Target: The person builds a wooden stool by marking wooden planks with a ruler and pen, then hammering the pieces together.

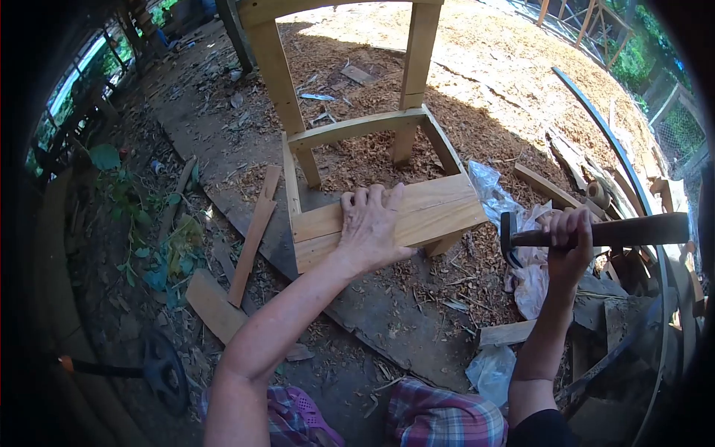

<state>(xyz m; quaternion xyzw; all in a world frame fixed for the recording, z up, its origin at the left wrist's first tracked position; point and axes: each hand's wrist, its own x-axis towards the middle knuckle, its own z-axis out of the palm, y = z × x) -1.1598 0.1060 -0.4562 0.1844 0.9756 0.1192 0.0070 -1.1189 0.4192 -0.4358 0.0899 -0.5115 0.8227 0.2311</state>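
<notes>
A wooden chair frame (357,128) stands upright in front of me, with its backrest posts at the far side. Across the front of its seat lie light wooden boards (439,208). My left hand (369,227) rests palm down on these boards, fingers spread toward their back edge and thumb stretched to the right. To the right of the chair, my right hand (570,242) is wrapped round the wooden handle of a hammer (640,230). The hammer's dark metal head points left, toward the boards, and is apart from them. Behind the boards the seat frame is uncovered.
Wood shavings (357,167) cover the ground. Crumpled clear plastic (491,186) lies right of the chair, beside a heap of wood scraps (607,261). Loose planks (255,235) and leafy plants (138,216) are on the left. A dark wheel-shaped object (164,372) sits lower left.
</notes>
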